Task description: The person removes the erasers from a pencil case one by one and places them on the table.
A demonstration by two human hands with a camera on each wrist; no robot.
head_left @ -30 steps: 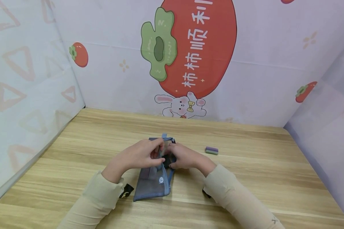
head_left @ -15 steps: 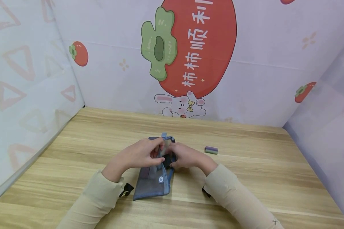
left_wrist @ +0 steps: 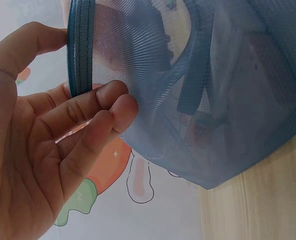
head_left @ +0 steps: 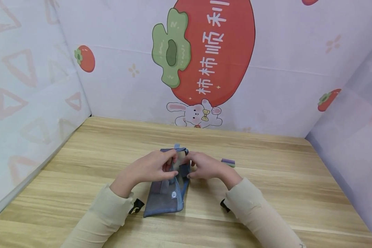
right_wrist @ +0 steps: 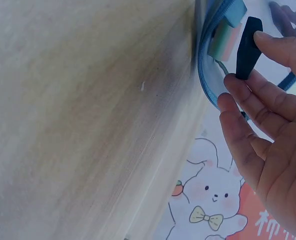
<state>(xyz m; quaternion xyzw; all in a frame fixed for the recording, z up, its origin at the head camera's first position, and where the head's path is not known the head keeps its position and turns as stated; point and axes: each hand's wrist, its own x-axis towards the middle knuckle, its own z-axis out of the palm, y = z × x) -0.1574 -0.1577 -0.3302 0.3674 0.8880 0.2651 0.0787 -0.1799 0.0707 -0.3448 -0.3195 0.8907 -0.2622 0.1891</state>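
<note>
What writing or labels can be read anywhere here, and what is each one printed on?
"柿柿顺利": white characters running down the big red persimmon on the back wall; the last one is cut off by the top edge.
"N" and "Z": faint letters on the persimmon's green leaf.
Small round white label on the blue mesh pouch: too small to read.
Partial white characters in the right wrist view: cropped, unreadable.

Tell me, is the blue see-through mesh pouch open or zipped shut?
Open. The left hand holds the blue mesh pouch by its rim, and the right hand has a small dark object at its mouth.
</note>
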